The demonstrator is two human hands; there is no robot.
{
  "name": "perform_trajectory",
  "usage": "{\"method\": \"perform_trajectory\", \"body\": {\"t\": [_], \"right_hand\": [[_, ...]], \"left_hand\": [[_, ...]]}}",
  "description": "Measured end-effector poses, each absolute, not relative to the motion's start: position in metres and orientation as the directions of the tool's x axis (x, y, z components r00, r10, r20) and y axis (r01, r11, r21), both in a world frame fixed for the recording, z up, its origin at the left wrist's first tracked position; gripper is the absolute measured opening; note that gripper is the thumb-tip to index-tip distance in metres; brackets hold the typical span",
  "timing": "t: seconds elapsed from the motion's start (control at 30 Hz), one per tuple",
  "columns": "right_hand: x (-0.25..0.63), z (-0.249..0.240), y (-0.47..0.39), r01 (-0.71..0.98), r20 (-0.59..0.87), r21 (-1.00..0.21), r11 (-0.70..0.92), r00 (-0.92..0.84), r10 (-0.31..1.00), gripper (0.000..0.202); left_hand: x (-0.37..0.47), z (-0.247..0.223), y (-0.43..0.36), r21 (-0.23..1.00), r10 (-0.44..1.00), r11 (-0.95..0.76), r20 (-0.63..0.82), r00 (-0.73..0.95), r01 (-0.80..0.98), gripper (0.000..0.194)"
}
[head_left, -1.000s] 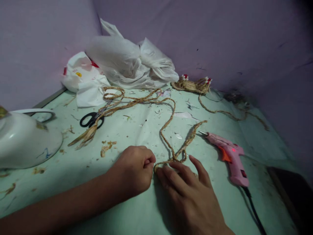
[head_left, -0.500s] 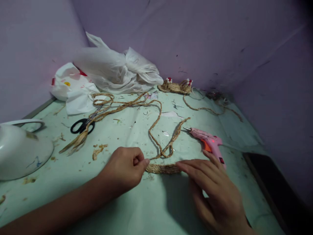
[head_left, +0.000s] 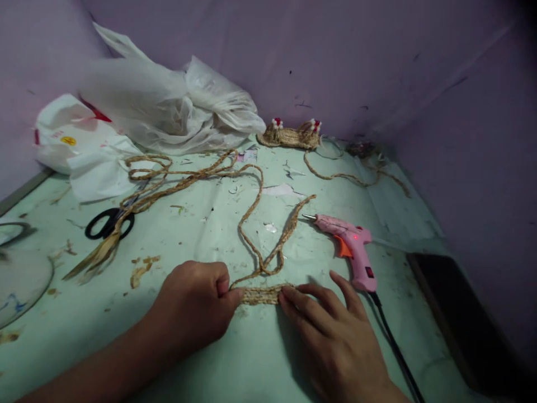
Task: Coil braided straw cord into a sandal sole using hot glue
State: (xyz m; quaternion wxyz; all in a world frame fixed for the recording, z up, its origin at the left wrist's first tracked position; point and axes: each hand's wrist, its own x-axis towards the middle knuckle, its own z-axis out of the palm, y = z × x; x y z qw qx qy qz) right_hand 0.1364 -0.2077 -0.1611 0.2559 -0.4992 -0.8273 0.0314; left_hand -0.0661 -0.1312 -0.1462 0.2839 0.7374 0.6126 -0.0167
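A short, flat strip of braided straw rope (head_left: 260, 295) lies between my hands, built of several rows side by side. My left hand (head_left: 195, 302) is closed in a pinch at its left end, where the loose rope leaves the strip. My right hand (head_left: 335, 324) holds the right end with its fingertips, its little finger raised apart; the thumb is hidden. Beyond the strip the loose straw rope (head_left: 247, 238) makes a loop and runs back to a bundle. Right of the loop lies a pink glue gun (head_left: 346, 240) with a red light on.
Black-handled scissors (head_left: 109, 224) lie under the rope bundle. White plastic bags (head_left: 168, 112) stand at the back left, beside a woven piece with red and white beads (head_left: 289, 137). A dark slab (head_left: 457, 313) is at right, a white rounded object (head_left: 25, 285) at left.
The view has shifted, so most things appear further left. My right hand's fingertips have drawn in along the strip, nearer my left hand, and its fingers are more spread.
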Motion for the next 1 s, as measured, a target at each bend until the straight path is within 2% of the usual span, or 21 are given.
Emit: {"method": "perform_trajectory", "body": {"t": [0.07, 0.13, 0.2, 0.27, 0.37, 0.57, 0.73, 0.9, 1.0], "right_hand": [[0.135, -0.16, -0.207, 0.805, 0.395, -0.344, 0.484, -0.343, 0.852, 0.034], [0.133, -0.16, -0.206, 0.788, 0.413, -0.409, 0.46, -0.289, 0.864, 0.032], [0.133, -0.159, -0.205, 0.763, 0.427, -0.467, 0.448, -0.249, 0.869, 0.031], [0.134, -0.159, -0.204, 0.756, 0.439, -0.485, 0.44, -0.225, 0.87, 0.029], [0.137, -0.161, -0.201, 0.774, 0.409, -0.493, 0.397, -0.197, 0.891, 0.027], [0.141, -0.165, -0.193, 0.757, 0.336, -0.551, 0.35, -0.183, 0.924, 0.017], [0.144, -0.166, -0.191, 0.74, 0.28, -0.592, 0.32, -0.183, 0.942, 0.024], [0.147, -0.163, -0.188, 0.749, 0.222, -0.594, 0.293, -0.197, 0.955, 0.021], [0.145, -0.162, -0.185, 0.758, 0.22, -0.582, 0.294, -0.201, 0.955, 0.022]], "left_hand": [[-0.068, -0.145, -0.133, 0.449, 0.901, -0.094, -0.342, 0.268, 0.889, 0.033], [-0.069, -0.141, -0.138, 0.521, 0.935, -0.143, -0.207, 0.287, 0.841, 0.034], [-0.067, -0.137, -0.144, 0.555, 0.937, -0.298, 0.015, 0.349, 0.777, 0.023], [-0.062, -0.135, -0.149, 0.503, 0.859, -0.494, 0.155, 0.488, 0.71, 0.008], [-0.05, -0.136, -0.153, 0.406, 0.768, -0.613, 0.105, 0.632, 0.678, 0.012], [-0.035, -0.147, -0.15, 0.328, 0.763, -0.613, 0.01, 0.646, 0.719, 0.016], [-0.033, -0.14, -0.146, 0.348, 0.734, -0.627, -0.034, 0.678, 0.697, 0.015], [-0.028, -0.132, -0.135, 0.402, 0.651, -0.675, -0.071, 0.755, 0.619, 0.008], [-0.028, -0.133, -0.132, 0.387, 0.588, -0.728, -0.073, 0.806, 0.566, 0.008]]}}
